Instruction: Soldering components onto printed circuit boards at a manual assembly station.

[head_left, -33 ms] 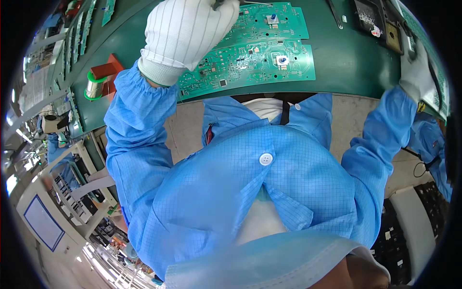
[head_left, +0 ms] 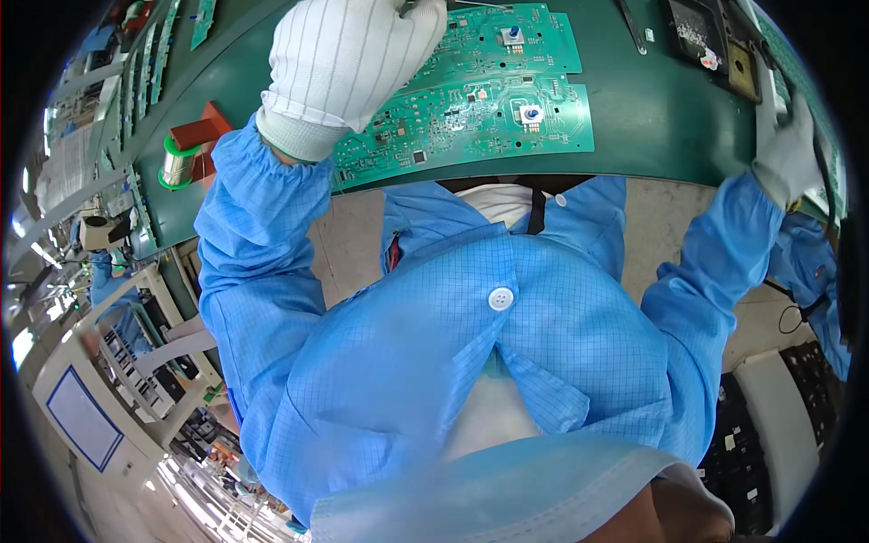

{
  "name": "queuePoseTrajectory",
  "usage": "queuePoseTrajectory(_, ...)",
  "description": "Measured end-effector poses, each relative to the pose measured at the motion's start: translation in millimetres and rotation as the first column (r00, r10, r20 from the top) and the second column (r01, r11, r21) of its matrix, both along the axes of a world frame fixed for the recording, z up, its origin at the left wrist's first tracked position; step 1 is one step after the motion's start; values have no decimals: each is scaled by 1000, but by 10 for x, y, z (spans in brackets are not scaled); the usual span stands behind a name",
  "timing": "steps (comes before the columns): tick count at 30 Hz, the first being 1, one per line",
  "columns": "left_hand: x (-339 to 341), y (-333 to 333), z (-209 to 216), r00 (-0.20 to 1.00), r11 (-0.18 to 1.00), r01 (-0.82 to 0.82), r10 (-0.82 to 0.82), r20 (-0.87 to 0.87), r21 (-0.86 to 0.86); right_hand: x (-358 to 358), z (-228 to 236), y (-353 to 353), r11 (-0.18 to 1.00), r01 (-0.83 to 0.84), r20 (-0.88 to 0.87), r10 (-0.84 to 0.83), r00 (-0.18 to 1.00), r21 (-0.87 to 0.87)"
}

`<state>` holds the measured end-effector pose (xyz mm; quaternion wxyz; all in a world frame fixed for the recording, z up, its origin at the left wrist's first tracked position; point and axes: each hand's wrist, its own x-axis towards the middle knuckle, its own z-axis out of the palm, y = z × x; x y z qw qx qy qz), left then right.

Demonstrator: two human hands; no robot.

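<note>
My left hand [head_left: 348,68], in a white striped glove, is closed at the top edge, above the left part of two joined green circuit boards [head_left: 471,122]. A thin metal tool [head_left: 482,4] sticks out from its pinched fingers; the rest is hidden or cut off. Each board carries small chips and a white square part with a blue knob [head_left: 531,114]. At the far right, my gloved right hand [head_left: 786,154] has its fingers apart. It is beside a dark cable [head_left: 822,163] and below a black tray with a tan sponge pad [head_left: 742,71].
A reel of solder wire [head_left: 176,165] on a red holder [head_left: 201,131] stands at the left of the green mat [head_left: 674,136]. Dark tweezers [head_left: 631,25] lie at the back. More green boards [head_left: 156,59] stand upright at the left. Another person's blue sleeve [head_left: 801,249] shows at right.
My right hand has let go of a dark handle by the tray and drawn back a little toward me, fingers spreading. My left hand has shifted slightly left; the boards stay put.
</note>
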<state>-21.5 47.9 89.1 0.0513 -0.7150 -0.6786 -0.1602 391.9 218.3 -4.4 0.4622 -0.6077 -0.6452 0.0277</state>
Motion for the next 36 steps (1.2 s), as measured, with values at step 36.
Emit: queuePoseTrajectory(36,245,558,-330,886,909,387,-320,-335,156,-1652,-320,-1461,774,-623,-467,511,722,-115)
